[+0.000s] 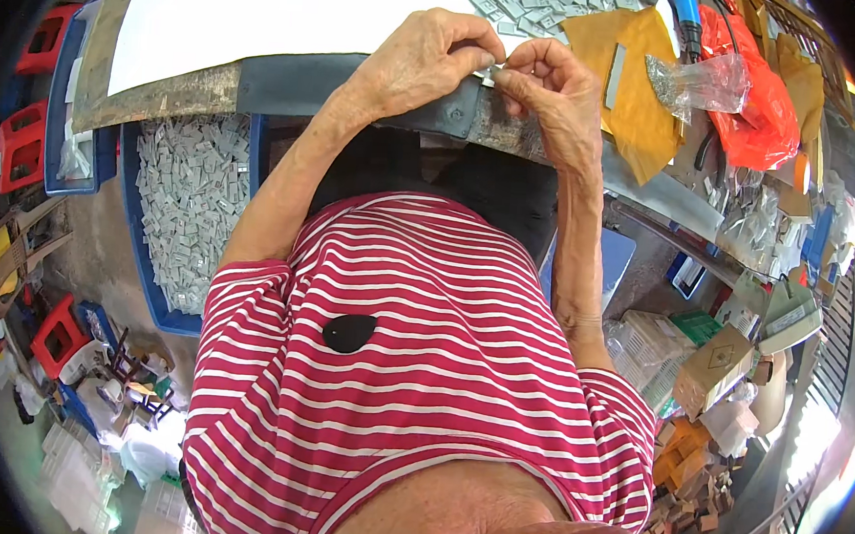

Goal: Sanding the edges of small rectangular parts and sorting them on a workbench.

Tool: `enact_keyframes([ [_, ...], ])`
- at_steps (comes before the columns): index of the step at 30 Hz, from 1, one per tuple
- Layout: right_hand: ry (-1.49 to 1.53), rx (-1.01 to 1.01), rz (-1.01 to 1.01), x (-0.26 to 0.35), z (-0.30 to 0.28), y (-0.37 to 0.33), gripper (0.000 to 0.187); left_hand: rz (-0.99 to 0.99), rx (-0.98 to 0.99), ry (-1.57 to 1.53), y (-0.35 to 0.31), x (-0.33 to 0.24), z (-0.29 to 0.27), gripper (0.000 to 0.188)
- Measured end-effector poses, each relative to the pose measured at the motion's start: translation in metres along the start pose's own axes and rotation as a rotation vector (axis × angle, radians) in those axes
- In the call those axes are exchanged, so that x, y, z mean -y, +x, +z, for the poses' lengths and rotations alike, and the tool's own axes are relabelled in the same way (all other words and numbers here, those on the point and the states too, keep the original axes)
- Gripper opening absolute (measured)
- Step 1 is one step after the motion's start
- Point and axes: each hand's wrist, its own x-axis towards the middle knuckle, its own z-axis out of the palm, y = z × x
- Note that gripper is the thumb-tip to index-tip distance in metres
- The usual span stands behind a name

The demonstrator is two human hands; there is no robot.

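At the near edge of the workbench, my left hand [425, 63] and my right hand [561, 91] meet, fingers pinched together. Between their fingertips is a small light-grey piece [487, 76], mostly covered by the fingers, so its exact kind cannot be made out. Just beyond the hands, a pile of small flat grey plastic pieces [536, 7] lies on a white sheet [256, 22] spread over the bench. To the right of my right hand, a narrow grey strip [615, 76] rests on brown paper [643, 133].
A blue crate [177, 323] full of similar grey pieces stands below the bench at left. On the right are a clear bag of small parts [669, 86], a red plastic bag [774, 122] and a blue-handled tool [688, 17]. Red stools [26, 145] stand far left.
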Motion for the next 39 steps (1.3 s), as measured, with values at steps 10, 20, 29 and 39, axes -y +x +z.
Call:
enact_keyframes([
  [10,-0.034,0.005,0.016,-0.004,-0.001,0.001,0.013,-0.010,0.006,-0.077,0.003,0.004,0.004,0.015],
  [20,0.082,-0.138,-0.030,-0.004,0.014,0.013,0.008,-0.024,-0.008,-0.061,0.003,0.008,-0.005,0.022],
  [29,0.141,-0.110,-0.037,-0.001,0.027,0.032,0.006,0.212,-0.149,0.211,0.005,0.010,-0.021,0.019],
  [39,0.041,-0.024,-0.067,0.002,0.050,0.048,0.010,0.264,-0.253,0.418,-0.008,0.019,-0.041,0.020],
])
